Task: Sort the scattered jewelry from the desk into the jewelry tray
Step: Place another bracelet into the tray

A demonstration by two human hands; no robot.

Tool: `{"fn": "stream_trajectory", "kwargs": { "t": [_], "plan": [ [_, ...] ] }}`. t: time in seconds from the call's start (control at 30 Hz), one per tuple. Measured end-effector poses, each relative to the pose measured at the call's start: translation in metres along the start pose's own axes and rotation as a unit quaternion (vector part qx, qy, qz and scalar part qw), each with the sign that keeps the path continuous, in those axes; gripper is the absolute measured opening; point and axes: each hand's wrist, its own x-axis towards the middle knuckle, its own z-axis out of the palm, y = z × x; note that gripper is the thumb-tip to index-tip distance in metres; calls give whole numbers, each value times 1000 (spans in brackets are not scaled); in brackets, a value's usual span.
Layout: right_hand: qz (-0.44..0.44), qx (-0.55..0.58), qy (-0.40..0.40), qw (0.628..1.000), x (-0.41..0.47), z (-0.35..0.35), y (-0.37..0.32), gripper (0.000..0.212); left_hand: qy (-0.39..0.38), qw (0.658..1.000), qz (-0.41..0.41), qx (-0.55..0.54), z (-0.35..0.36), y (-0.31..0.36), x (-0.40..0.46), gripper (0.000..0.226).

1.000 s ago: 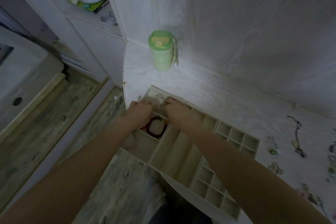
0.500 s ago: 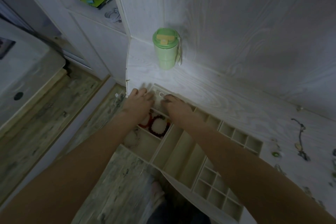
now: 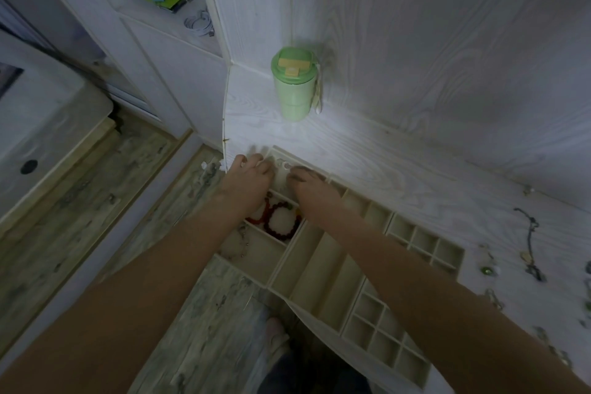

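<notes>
The cream jewelry tray lies at the desk's left corner, partly over the edge. Both hands meet at its far-left compartment, where a small pale piece lies. My left hand has its fingers stretched over the tray's far-left corner, blurred. My right hand bends its fingers down into that compartment, with the fingertips hidden. Dark red bead bracelets fill the compartment just below the hands, and a thin chain lies in the nearest one. Scattered jewelry stays on the desk at right, including a dark cord necklace and a green stone piece.
A green lidded tumbler stands against the wall panel behind the tray. The desk's left edge drops to a wood floor. A shelf unit with a cable stands at upper left. My foot shows below the tray.
My left hand's fingers went from curled inside the compartment to stretched over the tray's far-left corner. My right hand stays bent into the compartment. The view tilted slightly.
</notes>
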Motion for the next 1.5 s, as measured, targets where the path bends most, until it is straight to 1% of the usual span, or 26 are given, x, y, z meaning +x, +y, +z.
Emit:
{"fn": "stream_trajectory", "kwargs": {
  "t": [0.07,0.13,0.27,0.37,0.47,0.53,0.6,0.7,0.87,0.93,1.0,1.1,1.17,1.27,1.37,1.5],
  "plan": [
    [6,3,2,1000,0,2,0,57,32,999,6,-11,4,0,-1,51],
    [11,5,3,1000,0,4,0,57,48,999,18,-2,7,-1,-2,51],
    [23,18,-1,1000,2,6,-4,54,21,1000,16,5,2,0,2,40],
    [29,15,-6,999,4,4,-9,51,20,1000,2,21,0,0,4,33],
    [28,4,-8,1000,3,2,-10,49,-24,999,25,31,-4,-3,3,26],
    [26,-2,-6,1000,1,2,-10,48,-28,998,34,36,-3,-5,-1,26],
    [25,-7,-6,1000,0,3,-10,46,-10,998,43,36,1,-6,-6,22],
    [26,-14,-3,1000,0,5,-11,43,14,999,44,13,9,-5,-12,31],
    [33,-29,-5,999,-1,4,-14,44,0,999,45,22,5,-6,-14,18],
    [39,-32,-10,999,-1,3,-15,47,7,999,28,17,2,-6,-14,20],
    [43,-29,-11,999,-2,3,-17,49,-6,1000,11,-6,-2,-4,-16,22],
    [46,-18,4,999,-6,4,-17,52,-18,998,-13,-54,-6,1,-17,35],
    [69,1,14,998,-14,2,-13,53,-49,996,-36,-64,-13,7,-18,40],
    [114,41,34,992,-38,-6,0,51,-64,992,-46,-94,-28,20,-12,42],
    [171,66,56,981,-77,-13,21,48,-70,991,-7,-115,-49,46,0,39],
    [258,87,58,960,-142,-20,63,42,-60,985,64,-147,-78,108,23,35]
  ]
}}
